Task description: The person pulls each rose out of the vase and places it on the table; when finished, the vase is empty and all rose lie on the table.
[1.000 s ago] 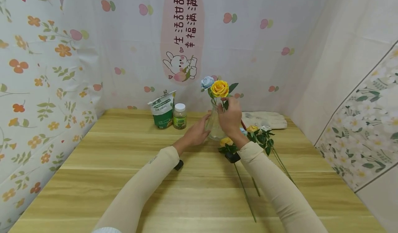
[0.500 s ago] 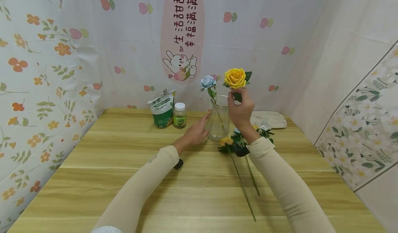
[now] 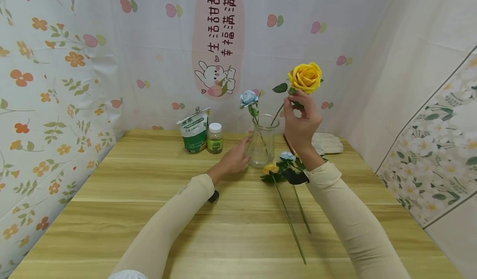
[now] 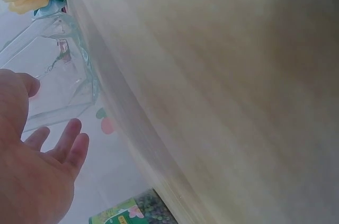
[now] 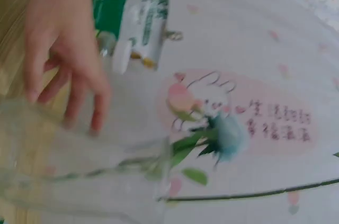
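A yellow artificial rose (image 3: 305,78) is raised above and right of the clear glass vase (image 3: 261,150). My right hand (image 3: 302,121) pinches it just under the bloom, and its stem (image 5: 254,195) slants down to the vase's mouth. A light blue rose (image 3: 248,98) stands in the vase, leaning left. My left hand (image 3: 234,158) touches the vase's left side with spread, relaxed fingers; in the left wrist view its thumb (image 4: 30,84) lies against the glass. The right wrist view is blurred and leaves the right hand out.
More artificial roses, one yellow (image 3: 270,168) and one blue (image 3: 287,156), lie right of the vase with stems toward me. White gloves (image 3: 328,143) lie behind them. A green-and-white pouch (image 3: 195,132) and a white-capped jar (image 3: 215,139) stand left. Patterned curtains hang around the table (image 3: 149,179).
My right hand has drawn the yellow rose up and to the right, from over the vase's mouth. The left hand stays at the vase, and the blue rose remains inside.
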Available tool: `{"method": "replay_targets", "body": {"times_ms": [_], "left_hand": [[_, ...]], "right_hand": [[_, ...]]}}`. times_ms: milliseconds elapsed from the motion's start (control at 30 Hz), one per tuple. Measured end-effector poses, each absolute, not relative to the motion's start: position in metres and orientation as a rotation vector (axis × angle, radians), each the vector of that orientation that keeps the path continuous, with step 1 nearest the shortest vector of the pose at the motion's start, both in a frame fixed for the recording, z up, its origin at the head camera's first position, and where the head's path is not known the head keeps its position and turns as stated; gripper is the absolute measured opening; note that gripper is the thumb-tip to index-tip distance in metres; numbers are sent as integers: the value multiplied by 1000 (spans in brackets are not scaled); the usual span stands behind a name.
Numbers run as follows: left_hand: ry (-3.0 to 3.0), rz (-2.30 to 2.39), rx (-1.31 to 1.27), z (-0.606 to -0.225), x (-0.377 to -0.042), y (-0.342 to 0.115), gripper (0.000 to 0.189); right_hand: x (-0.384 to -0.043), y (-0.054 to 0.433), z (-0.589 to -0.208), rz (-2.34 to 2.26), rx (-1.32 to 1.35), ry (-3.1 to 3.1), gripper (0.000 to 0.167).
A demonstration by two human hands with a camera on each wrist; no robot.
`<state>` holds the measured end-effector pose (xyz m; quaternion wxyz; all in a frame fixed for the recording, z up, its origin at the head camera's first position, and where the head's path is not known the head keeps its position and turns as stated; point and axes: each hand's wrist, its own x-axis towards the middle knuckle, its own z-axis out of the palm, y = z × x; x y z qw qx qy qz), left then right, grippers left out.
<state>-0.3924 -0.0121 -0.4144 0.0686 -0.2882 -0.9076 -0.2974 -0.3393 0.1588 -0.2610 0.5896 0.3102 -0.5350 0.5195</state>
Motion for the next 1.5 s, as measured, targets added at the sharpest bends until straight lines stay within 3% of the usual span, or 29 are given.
{"method": "replay_targets", "body": {"times_ms": [567,1500], "left_hand": [[-2727,-890,-886,-418,-395,-14,73],[-2717,-854,-878,-420,-397,-13,73]], "right_hand": [[-291,156,-252,1511,764,-1220,10],[-242,169,-326,1404,904,-1896,24]]}}
